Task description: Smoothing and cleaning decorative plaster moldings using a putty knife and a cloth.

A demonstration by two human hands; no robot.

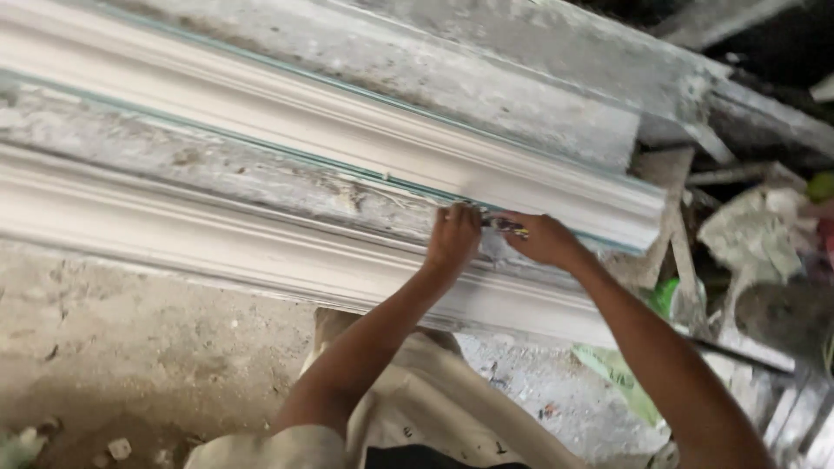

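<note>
Two long white plaster cornice mouldings lie side by side, the far moulding (347,130) above the near moulding (217,239), with a rough grey strip between them. My left hand (453,239) presses its fingertips against the lower edge of the far moulding. My right hand (543,239) is closed on a small dark tool (506,227) with a yellow mark, its tip at the same edge beside my left fingers.
A plaster-smeared grey board (486,78) lies beyond the mouldings. Rubble, wooden scraps and a green bag (665,295) clutter the right side. A dusty concrete floor (148,330) spreads at lower left. My knee in light trousers (426,399) is below.
</note>
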